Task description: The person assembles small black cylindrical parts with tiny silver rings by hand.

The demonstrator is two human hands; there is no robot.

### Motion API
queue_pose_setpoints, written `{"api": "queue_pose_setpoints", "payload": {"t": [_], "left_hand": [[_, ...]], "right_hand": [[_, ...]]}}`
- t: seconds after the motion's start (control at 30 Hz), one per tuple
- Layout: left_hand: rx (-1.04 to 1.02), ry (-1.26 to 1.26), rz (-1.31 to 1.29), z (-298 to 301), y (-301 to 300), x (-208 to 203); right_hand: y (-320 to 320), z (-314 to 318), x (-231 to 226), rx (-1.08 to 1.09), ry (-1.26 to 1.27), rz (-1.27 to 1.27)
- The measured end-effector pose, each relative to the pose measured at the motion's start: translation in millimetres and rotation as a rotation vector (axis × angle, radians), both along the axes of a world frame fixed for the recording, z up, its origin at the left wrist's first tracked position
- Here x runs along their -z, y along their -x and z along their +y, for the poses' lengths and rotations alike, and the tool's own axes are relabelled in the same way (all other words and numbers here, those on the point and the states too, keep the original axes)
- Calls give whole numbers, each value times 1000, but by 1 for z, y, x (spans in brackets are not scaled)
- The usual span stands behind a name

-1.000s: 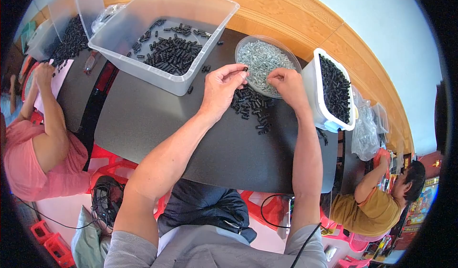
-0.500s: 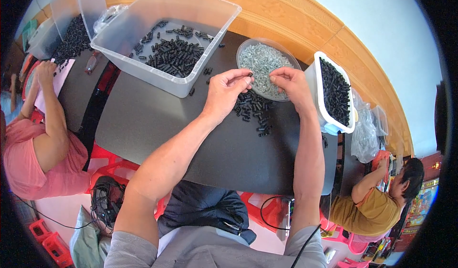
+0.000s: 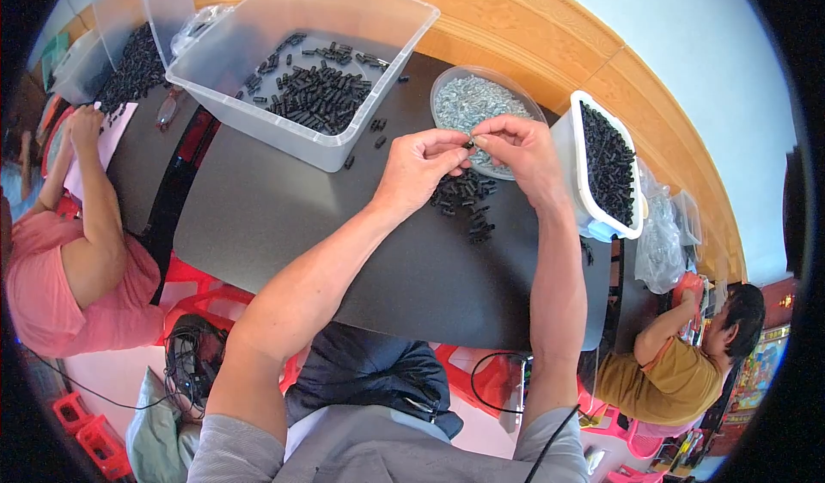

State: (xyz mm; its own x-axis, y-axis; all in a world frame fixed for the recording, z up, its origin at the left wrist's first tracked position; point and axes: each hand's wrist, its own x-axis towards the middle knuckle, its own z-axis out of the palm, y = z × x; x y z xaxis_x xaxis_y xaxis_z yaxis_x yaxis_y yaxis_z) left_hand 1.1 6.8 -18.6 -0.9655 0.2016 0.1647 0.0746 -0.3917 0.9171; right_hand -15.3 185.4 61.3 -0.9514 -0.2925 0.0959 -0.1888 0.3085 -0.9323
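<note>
My left hand (image 3: pixel 423 167) pinches a small black plastic piece (image 3: pixel 469 144) between thumb and fingertips. Against it, the closed fingertips of my right hand (image 3: pixel 521 151) meet my left ones; a tiny pale silvery bit seems to be in them, too small to name. Both hands are over the near rim of a round clear tub (image 3: pixel 438 96) filled with small silvery metal parts (image 3: pixel 481 100). Below the hands, a loose pile of black plastic pieces (image 3: pixel 468 198) lies on the dark table (image 3: pixel 344 251), partly hidden by my left hand.
A large clear bin (image 3: pixel 258 126) with black pieces stands at the far left. To the right is a white tub (image 3: pixel 571 161) full of black pieces, beside a plastic bag (image 3: pixel 657 242). Co-workers sit left, in a pink shirt (image 3: pixel 103 298), and right, in a brown shirt (image 3: pixel 670 380).
My right hand has moved left and my left hand slightly right, so the fingertips now meet at the black piece. Before, they were apart over the round tub.
</note>
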Motion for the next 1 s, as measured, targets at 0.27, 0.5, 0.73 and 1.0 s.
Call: {"api": "queue_pose_setpoints", "payload": {"t": [0.27,0.5,0.73,1.0], "left_hand": [[-65,52,47,-2,2,2],[-69,-2,38,1,5,2],[-101,-1,24,-2,1,-1],[-100,-31,33,2,3,2]], "right_hand": [[3,-2,3,-14,-92,51],[-10,7,-15,68,-350,186],[-52,1,2,30,-964,70],[-63,-5,29,157,-1054,136]]}}
